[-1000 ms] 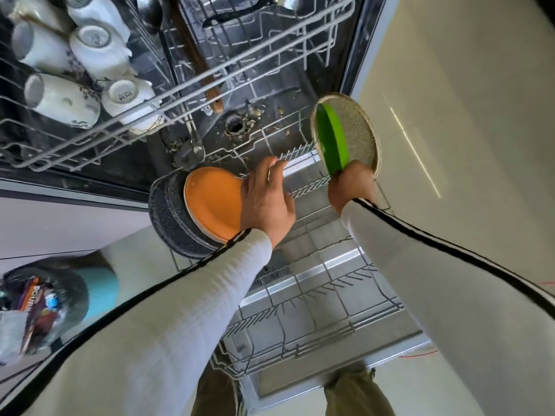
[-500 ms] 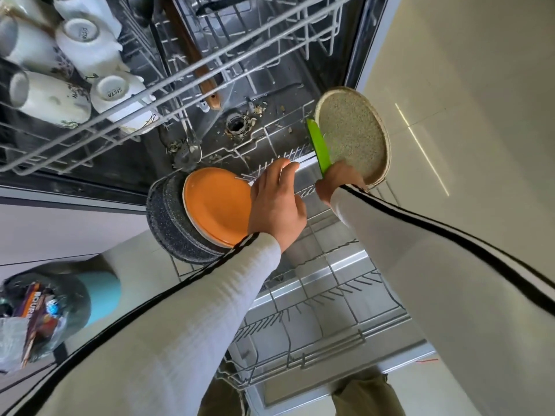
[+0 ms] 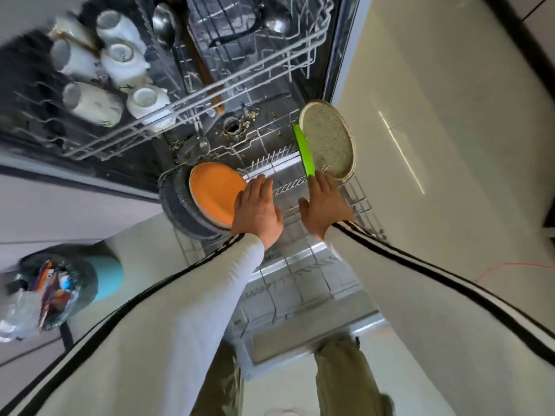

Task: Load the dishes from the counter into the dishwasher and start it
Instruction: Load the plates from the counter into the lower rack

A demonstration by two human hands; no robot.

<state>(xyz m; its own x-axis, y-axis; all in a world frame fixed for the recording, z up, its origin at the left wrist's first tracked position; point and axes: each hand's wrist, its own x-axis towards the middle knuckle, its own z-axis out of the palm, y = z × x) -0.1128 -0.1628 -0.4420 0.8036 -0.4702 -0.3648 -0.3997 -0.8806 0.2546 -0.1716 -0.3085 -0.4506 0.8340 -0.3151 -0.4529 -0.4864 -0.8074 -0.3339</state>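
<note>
We find the left hand (image 3: 258, 209) with fingers straight and close together, laid flat on the near face of the orange plate (image 3: 213, 190). Its thumb is hidden, so we cannot confirm any grip behind. The orange plate stands on edge just left of that hand, backed directly by a dark speckled dish (image 3: 175, 205) further left. The right hand (image 3: 325, 202) sits just right of the left one and apart from it, fingers straight and thumb spread, clamped on nothing. Its fingertips meet the lower end of the green plate (image 3: 304, 154). The green plate stands on edge in the lower rack (image 3: 365, 207), just beyond those fingertips, with a speckled beige plate (image 3: 329, 139) upright just beside it on the right. Beyond the left hand, the upper rack (image 3: 240, 74) holds white mugs (image 3: 120, 63), several with bases showing. Well left of the left forearm we note a teal bin (image 3: 106, 276) and a filled bag (image 3: 51, 295).
</note>
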